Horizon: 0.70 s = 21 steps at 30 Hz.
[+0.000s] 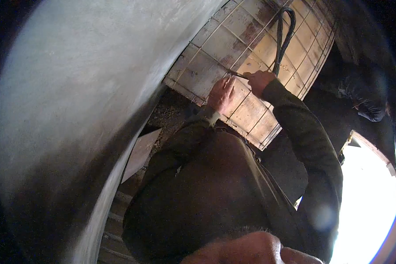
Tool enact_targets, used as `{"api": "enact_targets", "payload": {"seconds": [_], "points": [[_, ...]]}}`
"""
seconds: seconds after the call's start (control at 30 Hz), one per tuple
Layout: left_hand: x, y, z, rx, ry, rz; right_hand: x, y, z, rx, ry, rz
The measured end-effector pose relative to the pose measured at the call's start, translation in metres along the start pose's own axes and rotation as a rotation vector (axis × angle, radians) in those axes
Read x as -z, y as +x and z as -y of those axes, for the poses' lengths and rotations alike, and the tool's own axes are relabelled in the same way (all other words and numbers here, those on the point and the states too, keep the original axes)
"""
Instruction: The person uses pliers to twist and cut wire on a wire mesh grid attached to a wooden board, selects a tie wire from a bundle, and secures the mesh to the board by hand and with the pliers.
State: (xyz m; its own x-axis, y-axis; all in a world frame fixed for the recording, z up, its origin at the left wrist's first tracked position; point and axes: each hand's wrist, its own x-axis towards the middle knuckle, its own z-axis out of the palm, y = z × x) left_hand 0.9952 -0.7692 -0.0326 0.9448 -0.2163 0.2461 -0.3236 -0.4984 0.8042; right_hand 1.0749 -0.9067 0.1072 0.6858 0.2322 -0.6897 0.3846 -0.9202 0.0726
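A grid of thin metal wires (199, 49) lies over pale, stained boards (273, 48) at the top centre. My right hand (260, 82) is closed around a slim dark tool (237, 74), whose tip points left to a wire beside my left fingertips. My left hand (223, 93) rests at the near edge of the grid, its fingers pressed together close to the tool tip; what they pinch is too small to tell. A looped dark cable (280, 39) lies on the grid just beyond my right hand.
A large smooth grey wall (83, 79) fills the left side. Below the boards' left end are loose dirt (169, 108) and a flat pale piece (141, 154). A bright opening (367, 198) is at the lower right. Dark shapes at the right are hard to make out.
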Motion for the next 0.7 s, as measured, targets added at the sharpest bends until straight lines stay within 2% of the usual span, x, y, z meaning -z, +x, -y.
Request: {"api": "enact_targets", "payload": {"seconds": [0.17,0.2,0.23,0.27,0.33,0.4,0.47,0.5,0.53,0.57,0.6,0.67,0.7], "points": [[0.024,-0.004,-0.025,-0.028,0.11,-0.064,-0.033,0.01,-0.023,-0.014,0.154,-0.033],[0.028,-0.004,-0.032,-0.072,0.14,-0.082,-0.038,0.016,-0.028,-0.016,0.197,0.014],[0.032,0.004,-0.044,-0.064,0.012,0.01,-0.038,0.021,-0.031,-0.018,0.24,0.062],[0.033,0.017,-0.054,-0.168,0.015,0.056,-0.039,0.026,-0.035,-0.014,0.239,0.06],[0.022,0.032,-0.062,-0.279,0.146,0.007,-0.038,0.034,-0.044,0.124,0.392,0.313],[0.007,0.046,-0.061,-0.278,0.133,0.004,-0.052,0.04,-0.054,0.175,0.404,0.363],[-0.008,0.054,-0.052,-0.271,0.122,0.006,-0.05,0.02,-0.048,0.029,0.378,-0.057],[-0.016,0.056,-0.045,-0.254,0.068,0.084,-0.045,0.008,-0.042,0.029,0.377,-0.057],[-0.018,0.059,-0.043,-0.238,0.011,0.165,-0.037,-0.009,-0.035,0.005,0.201,-0.193],[-0.02,0.064,-0.041,-0.24,0.01,0.165,-0.027,-0.022,-0.031,-0.02,0.022,-0.327],[-0.017,0.07,-0.044,-0.227,0.049,0.157,-0.02,-0.034,-0.032,-0.023,0.022,-0.324],[-0.012,0.077,-0.047,-0.221,0.085,0.149,-0.007,-0.05,-0.036,0.172,-0.247,-0.725],[-0.007,0.076,-0.049,-0.212,0.052,0.151,-0.005,-0.051,-0.038,0.22,-0.192,-0.725]]}}
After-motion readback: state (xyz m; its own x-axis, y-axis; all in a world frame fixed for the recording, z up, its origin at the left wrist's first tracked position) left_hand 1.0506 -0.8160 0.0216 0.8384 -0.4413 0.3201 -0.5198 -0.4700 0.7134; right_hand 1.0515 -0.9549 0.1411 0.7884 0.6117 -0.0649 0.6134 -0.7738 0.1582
